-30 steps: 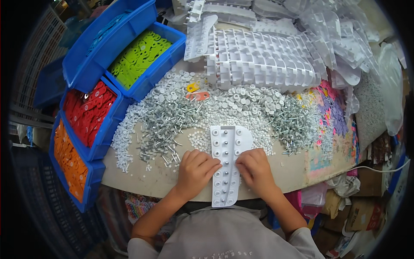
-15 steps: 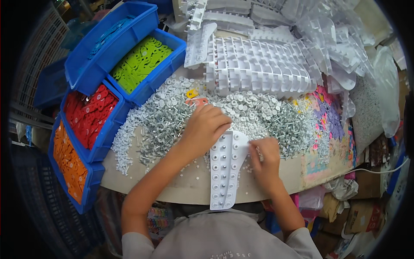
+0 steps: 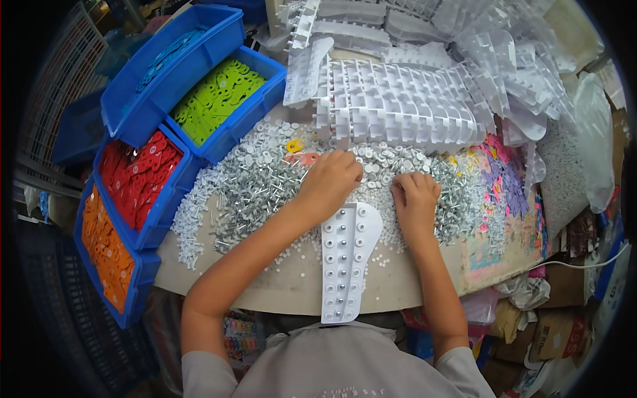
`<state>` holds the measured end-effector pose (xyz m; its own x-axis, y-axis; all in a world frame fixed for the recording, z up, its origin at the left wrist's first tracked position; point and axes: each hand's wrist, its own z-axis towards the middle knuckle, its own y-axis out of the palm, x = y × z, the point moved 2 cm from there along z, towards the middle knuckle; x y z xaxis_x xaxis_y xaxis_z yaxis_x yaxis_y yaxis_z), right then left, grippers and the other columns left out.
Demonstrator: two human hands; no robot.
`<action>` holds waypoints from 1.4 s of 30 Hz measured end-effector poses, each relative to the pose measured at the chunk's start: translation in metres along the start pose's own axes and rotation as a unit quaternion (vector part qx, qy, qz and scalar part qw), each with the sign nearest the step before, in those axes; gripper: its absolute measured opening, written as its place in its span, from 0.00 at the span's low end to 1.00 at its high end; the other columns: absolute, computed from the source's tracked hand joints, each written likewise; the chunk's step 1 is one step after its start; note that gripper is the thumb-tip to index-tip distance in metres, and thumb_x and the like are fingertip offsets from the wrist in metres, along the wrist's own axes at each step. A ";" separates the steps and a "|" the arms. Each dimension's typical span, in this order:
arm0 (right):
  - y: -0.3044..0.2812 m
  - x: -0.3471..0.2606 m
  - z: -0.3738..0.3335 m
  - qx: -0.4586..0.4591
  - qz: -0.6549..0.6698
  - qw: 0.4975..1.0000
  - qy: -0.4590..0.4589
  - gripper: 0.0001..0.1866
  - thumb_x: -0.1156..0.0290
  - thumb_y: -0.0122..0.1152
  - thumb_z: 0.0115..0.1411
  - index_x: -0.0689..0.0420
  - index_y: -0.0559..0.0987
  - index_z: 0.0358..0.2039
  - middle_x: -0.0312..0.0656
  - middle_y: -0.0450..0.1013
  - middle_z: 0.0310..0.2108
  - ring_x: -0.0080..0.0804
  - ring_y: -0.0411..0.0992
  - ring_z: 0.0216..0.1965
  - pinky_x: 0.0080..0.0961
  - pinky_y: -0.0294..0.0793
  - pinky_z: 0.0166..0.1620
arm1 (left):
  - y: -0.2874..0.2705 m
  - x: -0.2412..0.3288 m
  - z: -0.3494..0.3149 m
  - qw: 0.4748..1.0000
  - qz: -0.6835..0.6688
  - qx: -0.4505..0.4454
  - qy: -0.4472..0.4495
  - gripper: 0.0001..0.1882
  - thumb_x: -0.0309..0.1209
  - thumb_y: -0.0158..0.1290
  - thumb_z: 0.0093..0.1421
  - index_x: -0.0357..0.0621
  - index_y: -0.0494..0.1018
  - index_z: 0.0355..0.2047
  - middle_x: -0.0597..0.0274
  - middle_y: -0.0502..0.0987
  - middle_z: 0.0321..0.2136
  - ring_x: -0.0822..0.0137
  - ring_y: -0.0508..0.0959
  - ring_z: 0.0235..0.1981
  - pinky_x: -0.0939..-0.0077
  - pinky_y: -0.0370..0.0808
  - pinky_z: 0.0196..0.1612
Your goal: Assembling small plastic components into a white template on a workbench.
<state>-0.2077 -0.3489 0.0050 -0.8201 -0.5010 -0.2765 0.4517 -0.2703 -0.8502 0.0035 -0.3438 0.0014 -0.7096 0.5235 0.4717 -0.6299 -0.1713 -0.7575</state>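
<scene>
A white plastic tray-like plate (image 3: 342,265) with rows of round holes and a middle line of small metal pins lies on the table in front of me, its near end over the edge. Beyond its far end, my left hand (image 3: 332,180) is at the pile of white round caps (image 3: 378,159), fingers bent together; what they hold is hidden. My right hand (image 3: 417,199) rests right of the plate, between the caps and the metal rivets (image 3: 451,189), fingertips curled down and pressed together. I cannot make out anything in them. Neither hand touches the plate.
Blue bins at the left hold green (image 3: 215,99), red (image 3: 139,176), orange (image 3: 106,252) and blue pieces. Another rivet heap (image 3: 255,199) lies left of my left hand. Stacked white plastic plates (image 3: 405,99) stand at the back. Purple pieces (image 3: 505,179) lie at the right.
My left hand has moved away from the plate's far end, slightly right and farther into the caps. My right hand has left the plate's right side and reached up to the small parts.
</scene>
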 end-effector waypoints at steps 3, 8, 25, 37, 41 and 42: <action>-0.015 -0.003 -0.001 -0.006 0.056 0.998 0.022 0.07 0.77 0.68 0.56 0.57 0.80 0.34 0.38 0.74 0.33 0.38 0.71 0.40 0.36 0.65 0.48 | -0.027 0.020 -0.009 0.993 -0.098 0.003 -0.072 0.05 0.28 0.60 0.57 0.42 0.76 0.33 0.59 0.76 0.31 0.55 0.76 0.39 0.60 0.72 0.44; -0.061 -0.040 -0.035 -0.098 0.260 0.954 0.114 0.05 0.81 0.65 0.56 0.59 0.80 0.35 0.40 0.76 0.34 0.36 0.74 0.39 0.31 0.70 0.48 | -0.071 0.057 -0.072 0.969 -0.210 -0.034 -0.122 0.07 0.24 0.64 0.56 0.40 0.82 0.36 0.61 0.80 0.35 0.62 0.77 0.35 0.66 0.73 0.42; -0.045 -0.078 -0.100 -0.140 0.257 0.956 -0.018 0.10 0.80 0.70 0.52 0.58 0.80 0.35 0.42 0.74 0.34 0.43 0.71 0.38 0.37 0.70 0.43 | -0.036 0.089 -0.144 0.960 -0.195 0.004 -0.202 0.07 0.25 0.67 0.53 0.41 0.82 0.32 0.64 0.77 0.28 0.61 0.76 0.31 0.67 0.71 0.35; -0.039 -0.044 -0.041 -0.017 0.159 0.987 -0.011 0.05 0.80 0.66 0.56 0.59 0.80 0.33 0.42 0.74 0.30 0.44 0.70 0.36 0.39 0.67 0.44 | -0.056 0.057 -0.083 0.987 -0.048 0.086 -0.124 0.05 0.26 0.66 0.53 0.41 0.81 0.30 0.62 0.79 0.27 0.59 0.76 0.30 0.63 0.69 0.40; -0.013 -0.025 0.004 0.007 0.124 0.992 -0.032 0.05 0.78 0.67 0.56 0.58 0.81 0.34 0.41 0.75 0.31 0.42 0.70 0.37 0.38 0.67 0.45 | -0.027 0.022 -0.029 0.997 -0.030 0.014 -0.069 0.05 0.30 0.62 0.57 0.42 0.81 0.30 0.60 0.81 0.30 0.55 0.79 0.34 0.61 0.73 0.44; -0.004 -0.020 0.009 -0.010 0.111 0.993 -0.038 0.06 0.77 0.67 0.56 0.57 0.81 0.34 0.40 0.75 0.31 0.42 0.70 0.37 0.38 0.66 0.45 | -0.019 0.017 -0.020 0.997 -0.029 0.017 -0.068 0.05 0.30 0.62 0.57 0.42 0.81 0.30 0.60 0.81 0.30 0.55 0.79 0.34 0.61 0.73 0.44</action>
<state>-0.1903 -0.3451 0.0176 -0.6723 -0.6073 -0.4234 0.6101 -0.1305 -0.7815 0.0094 -0.3150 0.0147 -0.7069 0.4162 0.5719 -0.6792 -0.1736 -0.7131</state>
